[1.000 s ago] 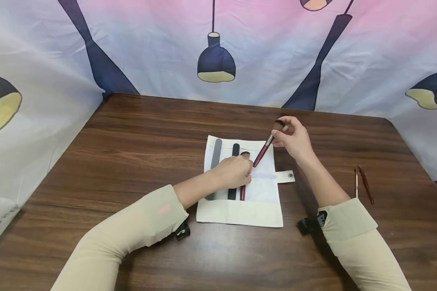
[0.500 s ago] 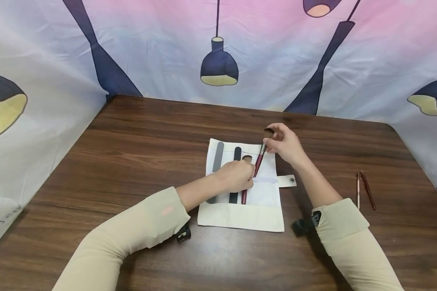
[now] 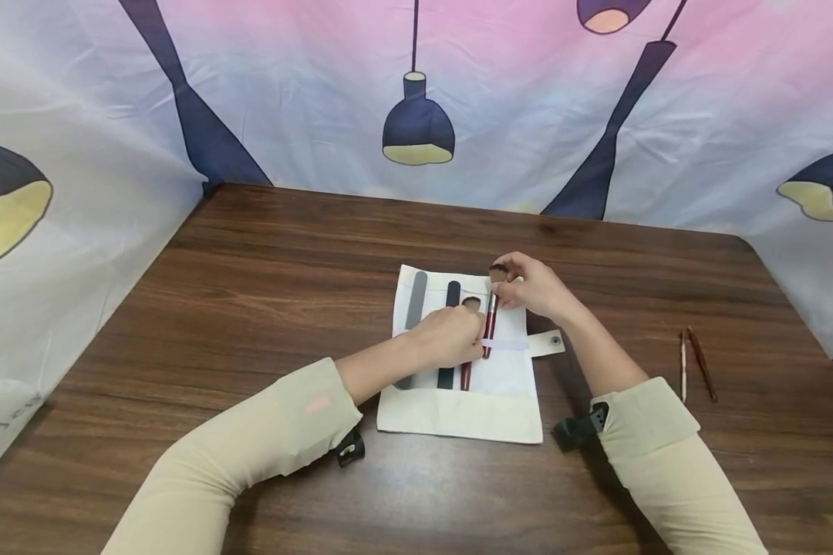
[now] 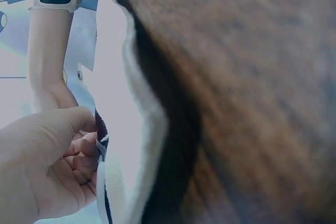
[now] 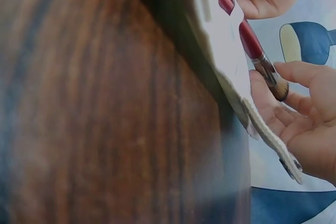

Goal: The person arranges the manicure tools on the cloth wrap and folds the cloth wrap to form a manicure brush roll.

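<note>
A white fabric brush roll (image 3: pixel 458 415) lies unfolded on the table. My right hand (image 3: pixel 533 289) pinches a makeup brush (image 3: pixel 490 327) near its bristles, over the right half of the roll. In the right wrist view, its red handle (image 5: pixel 250 39) passes under a white elastic band (image 5: pixel 237 11). My left hand (image 3: pixel 450 337) lies across the roll, thumb and finger pinching the band beside that handle. Under the left hand are a second makeup brush (image 3: pixel 466 378), a black flat strip (image 3: pixel 446 378) and a grey flat strip (image 3: pixel 416 297), their middles hidden by it.
A snap tab (image 3: pixel 547 343) sticks out from the roll's right side. Farther right on the wooden table (image 3: pixel 284 262) lie a thin pale stick (image 3: pixel 683 366) and a thin reddish-brown stick (image 3: pixel 702 364). A printed cloth (image 3: pixel 305 100) hangs behind the table.
The right hand has moved left and toward me with its brush, whose handle now reaches past the elastic band. The left hand has stayed in nearly the same place on the roll.
</note>
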{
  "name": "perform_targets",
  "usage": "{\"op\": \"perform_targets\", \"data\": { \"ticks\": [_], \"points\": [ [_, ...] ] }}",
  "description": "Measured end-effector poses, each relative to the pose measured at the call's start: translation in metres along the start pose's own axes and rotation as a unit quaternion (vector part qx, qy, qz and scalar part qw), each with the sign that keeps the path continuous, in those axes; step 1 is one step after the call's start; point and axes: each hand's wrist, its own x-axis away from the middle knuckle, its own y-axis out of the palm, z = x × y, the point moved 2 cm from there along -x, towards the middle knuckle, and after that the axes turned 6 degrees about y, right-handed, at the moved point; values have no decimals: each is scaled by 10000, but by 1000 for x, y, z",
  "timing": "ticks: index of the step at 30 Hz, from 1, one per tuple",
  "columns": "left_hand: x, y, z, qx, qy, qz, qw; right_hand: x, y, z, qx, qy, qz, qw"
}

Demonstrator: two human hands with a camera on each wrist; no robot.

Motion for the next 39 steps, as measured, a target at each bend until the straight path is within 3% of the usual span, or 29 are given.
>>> {"op": "perform_targets", "data": {
  "ticks": [7,18,24,32,39],
  "points": [
    [-3,-2,0,10,-62,18,10000,1,-4,-4,131,59,-57,9999],
    [-5,-6,1,57,-4,87,9999,4,-15,-7,711,-161,299,9969],
    [-8,-8,1,86,-131,5,9999,6,-15,-10,925,-271,164,9952],
    [-8,-7,1,196,-79,-30,9998,13,-8,-12,1236,-348,-367,9910],
    [-3,-2,0,245,-25,-102,9996,15,3,-7,1271,-296,-563,9898]
  ]
}}
